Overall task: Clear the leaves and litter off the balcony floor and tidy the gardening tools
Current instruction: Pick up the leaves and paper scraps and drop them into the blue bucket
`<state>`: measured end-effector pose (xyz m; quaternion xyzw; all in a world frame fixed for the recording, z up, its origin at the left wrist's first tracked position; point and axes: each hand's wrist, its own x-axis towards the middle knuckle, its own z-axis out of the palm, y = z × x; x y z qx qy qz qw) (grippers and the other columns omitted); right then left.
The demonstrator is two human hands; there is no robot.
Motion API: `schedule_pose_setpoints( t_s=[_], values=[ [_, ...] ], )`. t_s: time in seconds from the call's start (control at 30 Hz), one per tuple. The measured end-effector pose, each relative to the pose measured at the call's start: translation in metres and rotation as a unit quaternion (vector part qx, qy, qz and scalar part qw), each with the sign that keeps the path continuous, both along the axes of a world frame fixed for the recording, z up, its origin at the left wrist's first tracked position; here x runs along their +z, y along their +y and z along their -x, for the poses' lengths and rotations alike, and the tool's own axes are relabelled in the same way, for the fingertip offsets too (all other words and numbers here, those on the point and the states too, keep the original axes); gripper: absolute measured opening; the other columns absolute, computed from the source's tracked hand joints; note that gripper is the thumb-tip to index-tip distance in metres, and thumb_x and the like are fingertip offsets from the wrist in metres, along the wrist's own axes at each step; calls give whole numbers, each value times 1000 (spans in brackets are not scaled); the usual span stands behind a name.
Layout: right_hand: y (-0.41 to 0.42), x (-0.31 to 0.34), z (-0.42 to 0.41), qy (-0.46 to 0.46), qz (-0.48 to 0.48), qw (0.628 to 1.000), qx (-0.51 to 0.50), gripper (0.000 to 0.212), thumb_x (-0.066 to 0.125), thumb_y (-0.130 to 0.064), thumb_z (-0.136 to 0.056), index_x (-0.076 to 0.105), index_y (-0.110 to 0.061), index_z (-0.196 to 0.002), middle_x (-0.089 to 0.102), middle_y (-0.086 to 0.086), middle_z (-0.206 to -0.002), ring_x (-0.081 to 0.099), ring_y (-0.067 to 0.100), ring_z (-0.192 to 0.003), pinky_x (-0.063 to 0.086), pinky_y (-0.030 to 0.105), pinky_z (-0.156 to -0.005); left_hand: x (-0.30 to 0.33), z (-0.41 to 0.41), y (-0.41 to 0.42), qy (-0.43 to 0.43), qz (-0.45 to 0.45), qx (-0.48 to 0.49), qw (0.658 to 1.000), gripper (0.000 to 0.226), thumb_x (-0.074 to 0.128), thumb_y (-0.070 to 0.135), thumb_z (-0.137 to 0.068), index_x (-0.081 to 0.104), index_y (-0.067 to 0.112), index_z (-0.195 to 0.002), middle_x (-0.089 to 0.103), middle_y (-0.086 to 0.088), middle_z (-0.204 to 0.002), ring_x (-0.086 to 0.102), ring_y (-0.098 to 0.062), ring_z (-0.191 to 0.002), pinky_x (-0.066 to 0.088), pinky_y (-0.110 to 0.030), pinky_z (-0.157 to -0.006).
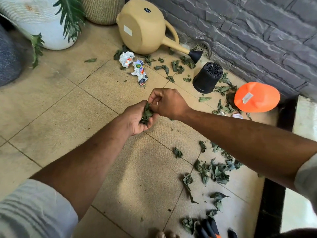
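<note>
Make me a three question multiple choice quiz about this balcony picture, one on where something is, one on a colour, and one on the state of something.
1. Where are the crumpled wrappers?
A. On the tiles near the watering can
B. Inside the black pot
C. In the right hand

2. What colour is the upturned bowl by the wall?
A. Blue
B. Orange
C. White

3. How does the watering can lie?
A. Upright
B. Tipped on its side
C. Hanging on the wall

Answers:
1 A, they lie on the floor just in front of the can.
2 B, it is bright orange beside the black pot.
3 B, its labelled base faces the camera and its spout lies along the floor.
</note>
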<state>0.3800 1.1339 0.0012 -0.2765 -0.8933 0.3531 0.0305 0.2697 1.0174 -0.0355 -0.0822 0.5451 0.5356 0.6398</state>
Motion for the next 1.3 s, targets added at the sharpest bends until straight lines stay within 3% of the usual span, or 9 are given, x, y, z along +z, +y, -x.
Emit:
schedule_pose_setpoints(
  t_s=[0.1, 0.2, 0.43, 0.6, 0.67, 0.93, 1.1, 1.2, 1.3],
  values=[
    [12, -11, -11, 4, 20, 1000, -14, 2, 75, -23, -96, 75, -23, -98, 77, -9, -85, 65, -3, -56, 51, 18, -47, -3, -1, 0, 16, 19, 5, 1000, 13, 61, 22, -105, 63, 14, -96, 65, -4, -71, 53, -9, -51, 36, -19, -40],
    [38, -32, -30, -86, -103, 990, 40, 20, 64, -19, -99, 72, -30, -114, 73, -16, -108, 69, 7, -86, 64, 37, -76, -7, 1, -5, 35, 38, 1, 999, 10, 67, 22, -103, 64, 14, -98, 60, -1, -68, 49, -10, -50, 37, -21, -38],
    [36, -81, -85, -207, -205, 939, 180, 44, 60, -35, -101, 57, -21, -143, 54, 6, -148, 48, 24, -140, 48, 43, -113, -18, -5, -21, 19, 33, 5, 999, 16, 79, 21, -96, 70, 9, -90, 68, -3, -67, 60, -10, -51, 53, -22, -45],
    [-4, -81, -133, -209, -185, 932, 229, 67, 44, -59, -105, 35, -24, -161, 29, 3, -166, 28, 21, -152, 40, 39, -119, -28, -5, -29, 12, 32, 16, 999, 15, 78, 20, -97, 69, 11, -89, 66, -3, -68, 61, -10, -52, 53, -24, -44],
    [-21, -82, -155, -188, -202, 917, 289, 65, 43, -62, -104, 35, -30, -161, 29, 3, -167, 28, 22, -153, 40, 38, -117, -30, -4, -30, 17, 31, 9, 999, 14, 77, 20, -97, 69, 11, -90, 64, -2, -68, 60, -10, -51, 52, -23, -43],
    [-23, -92, -182, -172, -189, 902, 349, 41, 62, -13, -100, 64, -26, -139, 57, -4, -148, 50, 18, -140, 57, 39, -104, -31, -12, -24, -2, 8, -9, 1000, 16, 78, 24, -96, 67, 14, -89, 66, 1, -69, 59, -7, -54, 49, -20, -45],
    [0, -67, -133, -97, -144, 977, 121, 19, 63, -11, -100, 79, -22, -101, 72, -10, -105, 71, 0, -93, 62, 21, -75, -42, -29, -31, -24, -18, -35, 999, 36, 81, 25, -92, 74, 8, -122, 77, -7, -106, 67, -10, -71, 55, -24, -54],
    [6, -33, -90, -30, -37, 998, -28, 10, 75, -15, -95, 78, -24, -98, 76, -13, -89, 73, -5, -81, 56, 11, -66, -46, -40, -35, -54, -28, -21, 998, 35, 74, 22, -97, 71, 9, -130, 78, -9, -113, 67, -10, -71, 55, -24, -56],
    [-12, -15, -59, 10, 11, 998, -55, 16, 81, -12, -90, 78, -22, -102, 77, -15, -86, 73, -6, -79, 55, 10, -69, -43, -46, -35, -77, -44, 3, 996, 27, 62, 18, -104, 71, 6, -126, 78, -11, -110, 66, -11, -72, 53, -22, -56]
  ],
)
